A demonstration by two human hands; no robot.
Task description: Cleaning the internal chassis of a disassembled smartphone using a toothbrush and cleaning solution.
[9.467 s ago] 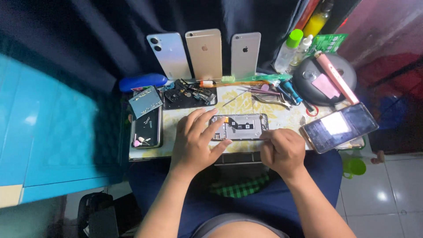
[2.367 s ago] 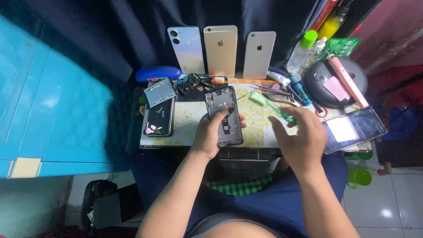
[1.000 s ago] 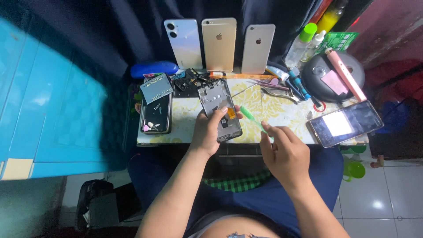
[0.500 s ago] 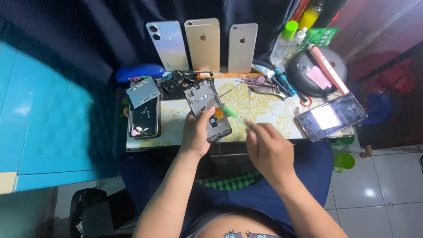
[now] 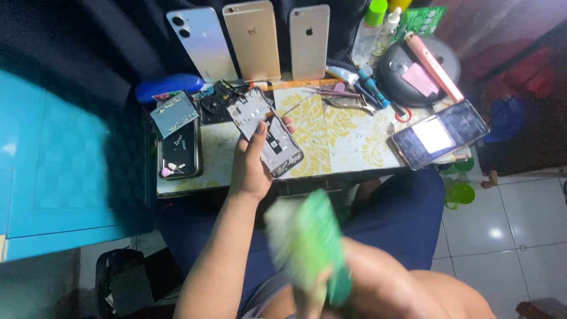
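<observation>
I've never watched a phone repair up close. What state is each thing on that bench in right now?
Opened phone frame: back off, insides showing, held up in left hand.
Green thing: blurred, close to camera, at right hand.
Phone at right: screen lit, lying flat.
Three phones: leaning upright, backs out.
Green-capped bottle: capped.

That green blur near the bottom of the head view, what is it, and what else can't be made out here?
- Green thing: motion-blurred; kind unclear.
- Right hand: smeared by the same blur, partly behind the green thing; its grip is unclear.
- Opened phone: lower edge covered by the left hand; inner parts too small.
- Small tools: too small to identify.
</observation>
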